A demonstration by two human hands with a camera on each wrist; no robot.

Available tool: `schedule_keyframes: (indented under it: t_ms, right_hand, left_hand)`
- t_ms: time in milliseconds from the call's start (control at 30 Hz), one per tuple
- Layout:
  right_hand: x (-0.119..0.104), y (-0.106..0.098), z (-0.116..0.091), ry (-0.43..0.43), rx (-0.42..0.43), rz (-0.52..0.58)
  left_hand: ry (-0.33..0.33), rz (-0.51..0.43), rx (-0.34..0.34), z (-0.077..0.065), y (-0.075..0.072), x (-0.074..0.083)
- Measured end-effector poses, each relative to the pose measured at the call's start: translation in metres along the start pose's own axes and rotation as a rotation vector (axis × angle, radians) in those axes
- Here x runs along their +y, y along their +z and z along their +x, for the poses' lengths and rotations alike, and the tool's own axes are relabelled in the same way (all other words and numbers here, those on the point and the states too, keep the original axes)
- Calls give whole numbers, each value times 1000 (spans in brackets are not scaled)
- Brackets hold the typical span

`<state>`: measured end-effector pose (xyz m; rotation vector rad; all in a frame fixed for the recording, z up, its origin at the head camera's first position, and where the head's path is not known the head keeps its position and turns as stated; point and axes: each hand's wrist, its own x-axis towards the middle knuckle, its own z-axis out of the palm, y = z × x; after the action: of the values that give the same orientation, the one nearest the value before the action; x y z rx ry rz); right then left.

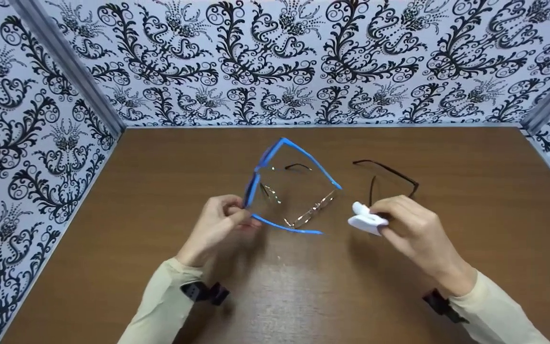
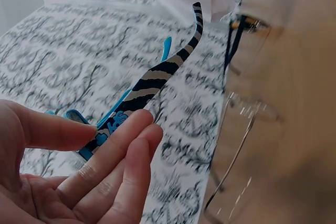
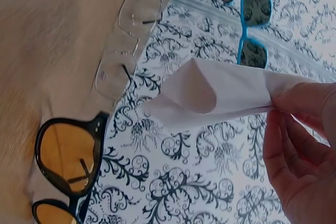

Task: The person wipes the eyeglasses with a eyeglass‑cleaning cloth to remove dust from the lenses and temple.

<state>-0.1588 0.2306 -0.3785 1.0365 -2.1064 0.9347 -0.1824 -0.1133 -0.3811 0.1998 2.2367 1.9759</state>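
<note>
My left hand (image 1: 217,222) pinches a pair of blue sunglasses (image 1: 252,190) at one hinge corner, between thumb and fingers. Its temples are unfolded and point right, over the table. The left wrist view shows black-and-beige zebra stripes on the inner side of the held temple (image 2: 149,85). In the right wrist view the dark lenses (image 3: 258,8) show. My right hand (image 1: 413,231) pinches a folded white cloth (image 1: 366,222) between thumb and fingers. The cloth hangs a short way right of the sunglasses, apart from them.
Thin wire-rimmed glasses (image 1: 315,209) lie unfolded on the brown table (image 1: 160,162), partly framed by the blue sunglasses. Black-framed glasses with orange lenses (image 3: 68,150) lie at the right, partly hidden by my right hand in the head view. Patterned walls (image 1: 275,62) enclose the table's back and sides.
</note>
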Motion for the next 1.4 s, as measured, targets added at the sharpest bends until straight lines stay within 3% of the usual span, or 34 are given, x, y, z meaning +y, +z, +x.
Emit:
schedule_keyframes:
  t_ms: [200, 300, 433, 567, 767, 867, 1133, 1267, 1400]
  right_hand:
    - [2, -6, -10, 35, 30, -10]
    - [2, -7, -13, 46, 34, -16]
    - [3, -9, -16, 40, 41, -40]
    - [4, -9, -20, 35, 48, -39]
    - [8, -6, -25, 37, 53, -20]
    - [9, -5, -25, 42, 53, -20]
    - [10, -6, -23, 51, 52, -17]
    - [11, -5, -22, 53, 57, -10]
    - [13, -2, -21, 46, 48, -16]
  left_hand:
    - [22, -1, 161, -5, -29, 3]
    - [42, 75, 232, -4, -44, 3]
    - [87, 370, 328, 2, -65, 0]
    - [177, 682, 448, 7, -83, -7]
    - [368, 928, 559, 7, -93, -19]
    - [439, 1026, 573, 6, -92, -23]
    - [563, 1269, 464, 1, -82, -34]
    - [626, 1396, 447, -2, -77, -39]
    - [643, 1464, 453, -5, -74, -43]
